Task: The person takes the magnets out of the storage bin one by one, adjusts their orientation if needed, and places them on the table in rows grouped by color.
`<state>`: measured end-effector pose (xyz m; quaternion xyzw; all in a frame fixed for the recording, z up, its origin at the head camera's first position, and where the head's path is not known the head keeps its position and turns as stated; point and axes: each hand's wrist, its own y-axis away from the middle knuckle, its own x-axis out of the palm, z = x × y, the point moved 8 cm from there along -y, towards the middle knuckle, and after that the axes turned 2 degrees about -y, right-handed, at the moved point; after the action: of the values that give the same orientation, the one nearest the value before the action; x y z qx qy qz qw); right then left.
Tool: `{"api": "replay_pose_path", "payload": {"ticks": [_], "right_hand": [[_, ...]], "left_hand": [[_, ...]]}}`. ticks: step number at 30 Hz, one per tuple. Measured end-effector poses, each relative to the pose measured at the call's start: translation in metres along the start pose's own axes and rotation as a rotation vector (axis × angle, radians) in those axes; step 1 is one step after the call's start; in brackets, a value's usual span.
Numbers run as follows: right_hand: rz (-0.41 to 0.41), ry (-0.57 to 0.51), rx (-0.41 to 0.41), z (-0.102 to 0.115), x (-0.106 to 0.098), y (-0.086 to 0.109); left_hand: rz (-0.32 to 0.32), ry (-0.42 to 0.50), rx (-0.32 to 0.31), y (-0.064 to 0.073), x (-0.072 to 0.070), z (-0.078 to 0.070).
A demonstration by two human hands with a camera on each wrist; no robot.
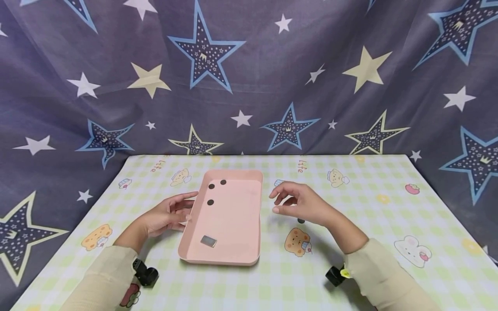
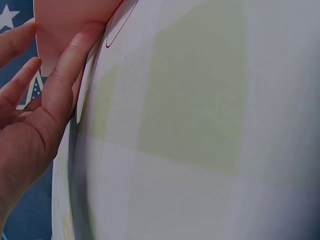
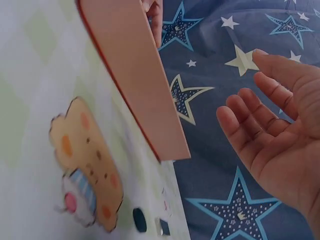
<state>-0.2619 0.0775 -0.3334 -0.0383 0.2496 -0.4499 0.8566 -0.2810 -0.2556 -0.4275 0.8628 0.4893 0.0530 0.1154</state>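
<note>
A shallow pink tray (image 1: 237,224) lies on the table. Inside are several small items: dark round discs (image 1: 210,202) toward its far left, and a flat grey rectangular piece (image 1: 209,241) near the front. My left hand (image 1: 171,214) touches the tray's left wall with fingers spread. In the left wrist view, fingers (image 2: 62,82) lie against the tray's pink side. Apart from the tray, my right hand (image 1: 303,203) hovers to its right, fingers loosely bent and holding nothing. Below that hand, another dark disc (image 3: 140,220) and a small rectangular piece (image 3: 162,226) lie on the tablecloth.
A green-and-white checked tablecloth (image 1: 350,276) with cartoon prints covers the table. Behind it hangs a dark curtain (image 1: 249,95) with stars. A small black device (image 1: 145,274) sits at the left wrist, another (image 1: 335,275) at the right.
</note>
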Motion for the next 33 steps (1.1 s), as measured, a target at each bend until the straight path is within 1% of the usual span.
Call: {"api": "replay_pose_path", "payload": {"ticks": [4,8,13,16,21,28,33], "right_hand": [[0.022,-0.012,-0.018,0.007,0.005,-0.007],[0.062,-0.005,-0.019,0.01,0.013,-0.014],[0.121,0.025,-0.01,0.015,0.023,-0.021],[0.148,0.044,-0.019,0.018,0.028,-0.027],[0.161,0.062,-0.03,0.023,0.035,-0.037],[0.184,0.048,-0.036,0.031,0.042,-0.047],[0.222,0.046,-0.043,0.036,0.048,-0.056]], "left_hand": [[-0.002,0.001,0.0,0.0,0.0,0.001],[-0.001,0.0,0.001,0.0,-0.001,0.001],[-0.002,-0.004,0.002,0.0,0.0,0.001],[-0.006,-0.005,0.001,0.0,-0.001,0.0],[-0.007,-0.005,-0.004,0.0,0.0,0.001],[-0.011,-0.008,-0.012,0.0,-0.001,0.002],[-0.006,-0.002,-0.008,0.0,-0.001,0.001]]}}
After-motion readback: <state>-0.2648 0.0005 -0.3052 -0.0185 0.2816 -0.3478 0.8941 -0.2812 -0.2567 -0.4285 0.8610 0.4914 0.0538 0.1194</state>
